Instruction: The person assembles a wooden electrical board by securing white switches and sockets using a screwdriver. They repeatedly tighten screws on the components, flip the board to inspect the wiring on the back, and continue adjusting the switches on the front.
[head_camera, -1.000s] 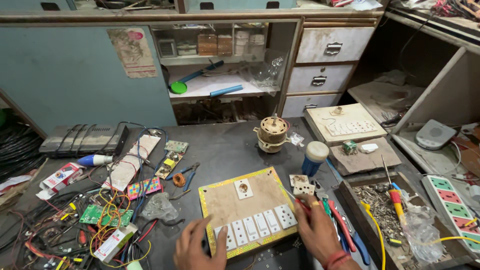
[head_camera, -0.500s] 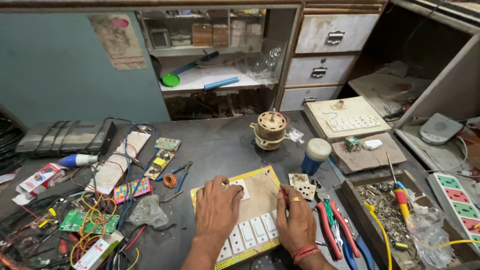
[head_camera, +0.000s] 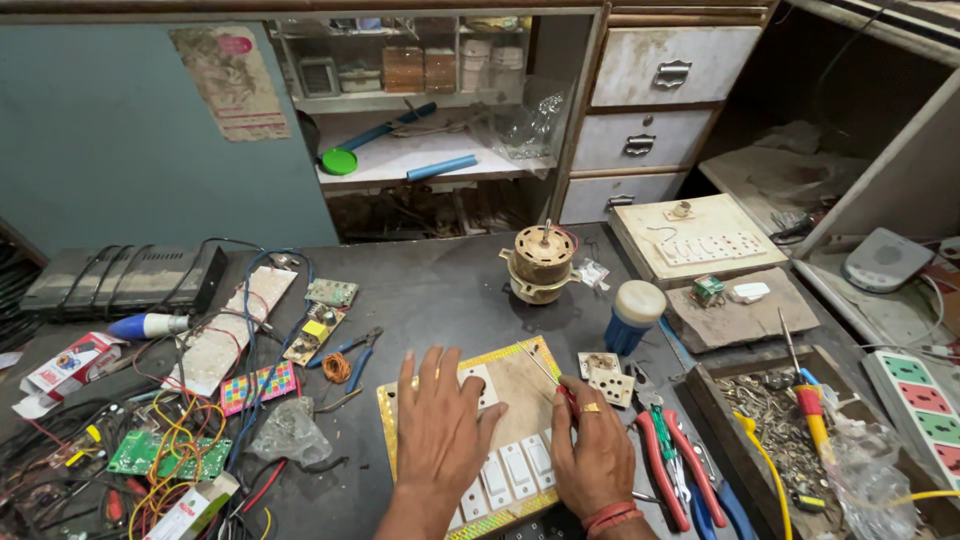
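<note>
Hands (head_camera: 440, 435) flat on switch board (head_camera: 500, 420), screwdriver (head_camera: 545, 368)

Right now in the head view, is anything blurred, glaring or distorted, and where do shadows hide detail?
Head view: sharp at the centre, both hands, left hand and right hand, crisp on the switch board; wide-angle bending shows in the drawers and the edges; no strong glare; the recess under the shelf is dark, hiding detail there.

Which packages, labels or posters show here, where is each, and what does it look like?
Paper poster: on the blue wall, upper left; worn, beige, pink patch on top.
Small carton: left bench edge; flat, white and red.
Open carton: bottom left among wires; white and tan.
Boxes: top shelf; brown, stacked.
</note>
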